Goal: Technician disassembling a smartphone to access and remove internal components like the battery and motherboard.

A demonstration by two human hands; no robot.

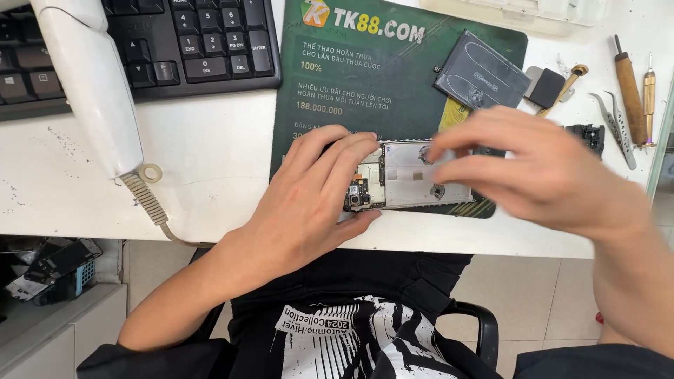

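Note:
An opened phone (411, 175) lies back-side up on a dark green mat (365, 77), its silver frame and circuit board exposed. My left hand (316, 200) grips the phone's left end, fingers over the top edge and thumb under the near edge. My right hand (540, 172) hovers blurred over the phone's right end, fingers spread and pointing left, holding nothing that I can see. A dark flat battery (481, 74) lies on the mat just behind the phone.
A black keyboard (175, 42) sits at the back left, with a white lamp arm (91, 91) and its ribbed cable in front. Tweezers (616, 123), wooden-handled tools (630, 88) and small black parts (586, 135) lie at the right. Below the white desk edge are a chair and a bin of phones (56, 270).

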